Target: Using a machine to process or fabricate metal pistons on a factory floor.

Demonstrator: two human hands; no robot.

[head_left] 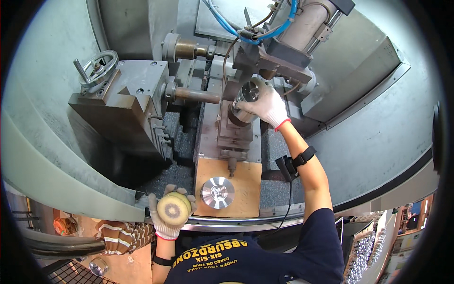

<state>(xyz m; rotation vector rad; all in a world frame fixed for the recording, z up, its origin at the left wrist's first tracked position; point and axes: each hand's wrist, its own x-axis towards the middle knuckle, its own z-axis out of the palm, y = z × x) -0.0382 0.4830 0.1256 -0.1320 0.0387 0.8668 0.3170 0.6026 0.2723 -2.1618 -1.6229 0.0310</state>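
My left hand (170,213), in a white glove with a red cuff, is closed around a thick, round, yellowish block (173,210) with a ringed face. It is near the machine's front edge. Farther in, my gloved right hand (265,102) grips a shiny metal cup-shaped part (249,92) from its right side. That part sits tilted at the top of the fixture (235,137), under the clamp head; its contact with the seat is partly hidden. Another shiny round metal part (217,192) lies on the tan board (248,189), to the right of my left hand.
A handwheel (98,69) tops the machine block at left, whose bare shaft (196,94) points toward the fixture. Blue air hoses (279,31) and a cylinder (307,23) hang above my right hand. A striped cloth (123,236) lies at lower left.
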